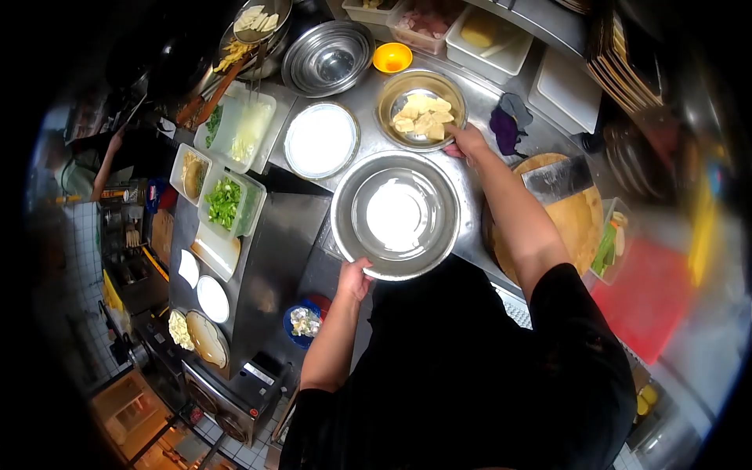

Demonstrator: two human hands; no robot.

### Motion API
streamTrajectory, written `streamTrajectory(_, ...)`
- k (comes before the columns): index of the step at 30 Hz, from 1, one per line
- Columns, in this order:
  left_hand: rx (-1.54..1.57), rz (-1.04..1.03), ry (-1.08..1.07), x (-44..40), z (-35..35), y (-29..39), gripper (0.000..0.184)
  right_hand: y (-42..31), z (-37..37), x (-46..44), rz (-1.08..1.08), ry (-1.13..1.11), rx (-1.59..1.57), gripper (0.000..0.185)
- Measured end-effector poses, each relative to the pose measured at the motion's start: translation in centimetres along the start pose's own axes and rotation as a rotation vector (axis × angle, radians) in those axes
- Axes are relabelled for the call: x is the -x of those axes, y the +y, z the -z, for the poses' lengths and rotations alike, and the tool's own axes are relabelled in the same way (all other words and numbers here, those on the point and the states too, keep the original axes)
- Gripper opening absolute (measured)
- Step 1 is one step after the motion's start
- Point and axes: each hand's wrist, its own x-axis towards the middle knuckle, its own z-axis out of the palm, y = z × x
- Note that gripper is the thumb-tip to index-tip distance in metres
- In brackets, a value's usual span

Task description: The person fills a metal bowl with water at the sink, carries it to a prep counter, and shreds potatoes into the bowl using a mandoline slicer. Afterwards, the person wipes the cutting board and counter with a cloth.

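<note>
So the left hand (pixel 356 280) has its thumb and fingers pinched over the near rim of a big metal bowl (pixel 354 211) — bare metal inside, nothing in it but glare. The right hand (pixel 466 143) is up at the smaller bowl (pixel 384 110) just beyond it, the one with pale yellow pieces (pixel 423 115) in the bottom. Its fingers are at the lower right rim, but I can't tell if they're gripping it or only touching. Left of the two bowls there's a round, shiny white-looking dish (pixel 321 139), and a little orange bowl (pixel 392 57) sits behind. Over on the right, a cleaver (pixel 558 179) lies on a round wooden board (pixel 572 227) — dark purple cloth (pixel 507 129) near it.
</note>
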Motion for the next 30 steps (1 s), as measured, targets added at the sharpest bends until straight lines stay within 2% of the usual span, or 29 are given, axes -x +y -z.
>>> streamTrajectory(9, -0.032, 0.031, -0.063, -2.8, 0.7, 3.1, 0.038, -1.8, 0.2, 0.2, 0.03, 0.132, -0.027, 0.021)
streamTrajectory(12, -0.063, 0.061, -0.135, -3.7, 0.1, 5.3, 0.048, -3.2, 1.5, 2.2, 0.052, 0.193, -0.03, 0.019)
streamTrajectory(16, -0.127, 0.077, -0.271, -6.0, -1.5, 7.2, 0.052, -4.8, 3.7, 9.3, 0.185, 0.239, -0.076, 0.018)
streamTrajectory(21, -0.166, 0.114, -0.338, -8.0, -4.7, 9.7, 0.05, -3.2, 7.6, 17.9, 0.154, 0.413, -0.201, 0.016)
streamTrajectory(22, -0.188, 0.091, -0.373, -10.0, -4.4, 9.4, 0.044, -2.7, 8.3, 19.7, 0.161, 0.451, -0.232, 0.015)
streamTrajectory(27, -0.182, 0.147, -0.456, -14.5, -6.6, 10.0, 0.036, 3.6, 12.6, 29.9, 0.157, 0.661, -0.363, 0.018)
streamTrajectory(28, -0.176, 0.142, -0.431, -14.8, -7.2, 10.1, 0.034, 5.6, 13.2, 32.1, 0.147, 0.749, -0.358, 0.019)
streamTrajectory(29, -0.298, 0.166, -0.418, -16.4, -7.1, 10.6, 0.033, 6.2, 12.9, 34.9, 0.112, 0.855, -0.358, 0.023)
streamTrajectory(30, -0.253, 0.172, -0.449, -17.1, -8.0, 10.6, 0.03, 6.4, 12.4, 38.1, 0.106, 0.927, -0.324, 0.028)
